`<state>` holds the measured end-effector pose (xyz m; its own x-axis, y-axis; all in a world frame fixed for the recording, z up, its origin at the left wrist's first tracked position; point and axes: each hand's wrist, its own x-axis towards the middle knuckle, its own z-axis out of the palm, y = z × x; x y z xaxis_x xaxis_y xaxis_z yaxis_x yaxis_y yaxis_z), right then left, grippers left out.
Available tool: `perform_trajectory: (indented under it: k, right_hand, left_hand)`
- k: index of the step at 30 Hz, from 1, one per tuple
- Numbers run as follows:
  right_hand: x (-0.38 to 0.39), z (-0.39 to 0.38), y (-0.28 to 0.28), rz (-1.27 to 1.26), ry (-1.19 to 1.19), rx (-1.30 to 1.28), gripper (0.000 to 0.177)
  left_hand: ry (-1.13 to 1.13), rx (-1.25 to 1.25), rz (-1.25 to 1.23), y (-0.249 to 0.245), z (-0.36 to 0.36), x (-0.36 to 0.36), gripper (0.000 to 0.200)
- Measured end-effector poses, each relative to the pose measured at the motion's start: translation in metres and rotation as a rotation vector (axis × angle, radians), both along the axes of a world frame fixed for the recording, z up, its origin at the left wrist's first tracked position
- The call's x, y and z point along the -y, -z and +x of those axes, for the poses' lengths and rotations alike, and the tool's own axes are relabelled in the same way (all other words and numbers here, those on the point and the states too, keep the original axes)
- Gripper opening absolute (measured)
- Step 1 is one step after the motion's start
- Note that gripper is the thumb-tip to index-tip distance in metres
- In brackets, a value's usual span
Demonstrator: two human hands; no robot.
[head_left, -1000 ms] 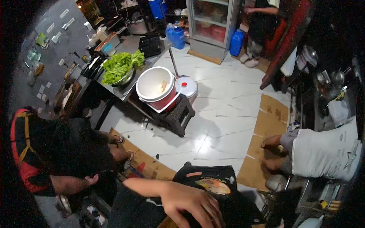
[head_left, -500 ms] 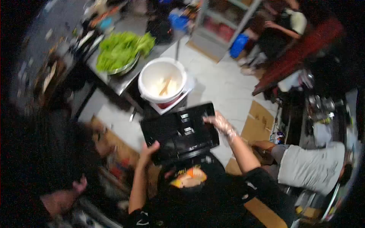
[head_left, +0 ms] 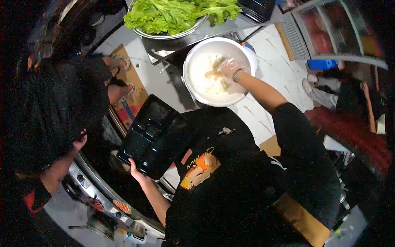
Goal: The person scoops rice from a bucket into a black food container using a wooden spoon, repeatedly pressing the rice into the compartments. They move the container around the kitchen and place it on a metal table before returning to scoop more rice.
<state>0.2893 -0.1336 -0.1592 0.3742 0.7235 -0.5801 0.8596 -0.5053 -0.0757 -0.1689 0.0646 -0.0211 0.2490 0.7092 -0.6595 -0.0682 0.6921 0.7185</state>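
My left hand (head_left: 140, 175) grips the lower edge of a black plastic tray (head_left: 158, 136), held tilted at the left of my body. The tray shows moulded ridges. My right hand (head_left: 231, 71), in a clear plastic glove, reaches down inside a round white bucket (head_left: 195, 88). Its fingers are closed among pale, whitish contents (head_left: 218, 85), next to a tan piece (head_left: 213, 75); what they hold is too blurred to name.
Beyond the bucket, leafy lettuce (head_left: 168, 16) fills a metal bowl (head_left: 162, 36) on a metal table (head_left: 224, 33). A person in black (head_left: 57, 111) stands close at left, beside a counter with a pan (head_left: 101, 224). Another person (head_left: 354, 92) is at right, near a glass-fronted cabinet (head_left: 325, 29).
My right hand has let go of the tray and moved into the bucket. The tray has swung left, held by my left hand alone. The camera view has turned and come nearer the bucket.
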Motion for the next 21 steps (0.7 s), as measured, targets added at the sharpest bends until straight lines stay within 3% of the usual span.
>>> perform_trajectory:
  k: [1,4,7,9,10,12,15,17,19,21]
  right_hand:
    - [-0.002,-0.005,0.035,-0.060,-0.168,0.084,0.024]
    - [0.012,-0.015,0.107,-0.105,-0.179,0.209,0.028]
    - [0.000,-0.013,0.057,-0.127,-0.025,0.042,0.030]
    - [-0.010,-0.002,0.035,-0.095,0.194,-0.068,0.030]
    - [-0.024,0.003,0.023,-0.112,0.164,-0.057,0.030]
    - [-0.054,0.006,0.001,-0.160,0.114,-0.031,0.029]
    - [-0.064,0.002,0.082,-0.070,0.076,-0.039,0.031]
    - [-0.066,-0.007,0.083,-0.050,0.105,-0.027,0.033]
    - [-0.055,-0.009,0.073,-0.015,-0.320,-0.060,0.028]
    - [-0.055,-0.010,0.077,-0.117,-0.321,-0.074,0.028]
  left_hand:
    - [-0.027,-0.007,-0.005,-0.001,-0.002,0.005,0.048]
    - [-0.048,-0.018,-0.029,-0.017,0.011,0.017,0.048]
    - [-0.072,-0.161,0.015,-0.008,0.022,0.010,0.045]
    - [-0.048,-0.079,-0.060,-0.010,0.032,0.001,0.046]
    - [-0.035,0.016,-0.105,-0.012,0.035,-0.002,0.046]
    - [-0.090,-0.047,-0.147,-0.017,0.038,-0.007,0.045]
    - [-0.109,-0.014,-0.181,-0.013,0.032,-0.007,0.045]
    - [-0.117,-0.116,-0.147,-0.010,0.028,-0.007,0.046]
    - [-0.168,-0.146,-0.143,-0.018,0.031,-0.001,0.046]
    - [-0.224,-0.168,-0.138,-0.019,0.031,0.003,0.046]
